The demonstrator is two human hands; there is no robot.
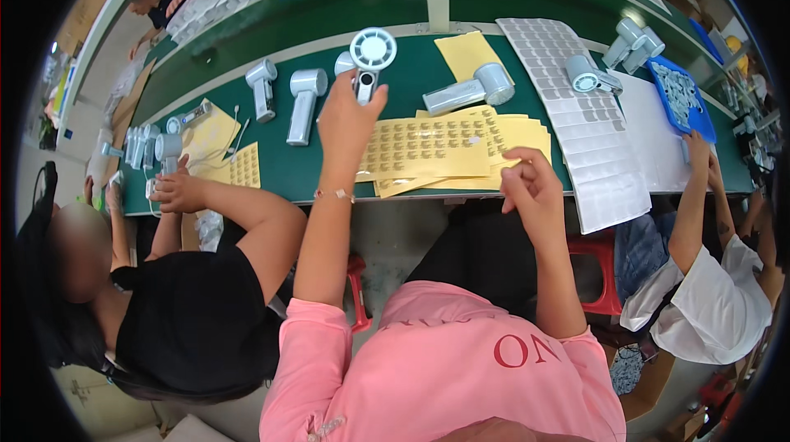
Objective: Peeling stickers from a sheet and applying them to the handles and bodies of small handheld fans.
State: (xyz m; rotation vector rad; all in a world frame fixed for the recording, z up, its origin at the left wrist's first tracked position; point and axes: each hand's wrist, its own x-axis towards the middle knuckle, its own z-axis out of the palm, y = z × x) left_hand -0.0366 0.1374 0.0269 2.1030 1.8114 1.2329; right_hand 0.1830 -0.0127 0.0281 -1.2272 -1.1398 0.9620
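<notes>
My left hand is closed round the handle of a light-blue handheld fan, raised over the green bench with its round grille facing up. Another fan is partly hidden behind that hand. My right hand hovers at the right edge of the yellow label sheets, its fingers loosely bent and apart, with nothing visible in them. Small labels stand in rows on the top sheet, with one pale spot at its right. Beyond the sheets, one fan lies on its side, partly on another yellow sheet.
Two fans lie left of my left hand. To the right, a long whitish sheet hangs over the bench edge, with a fan on it. A blue tray holds small grey parts. Co-workers sit on both sides; the left one's arm is close.
</notes>
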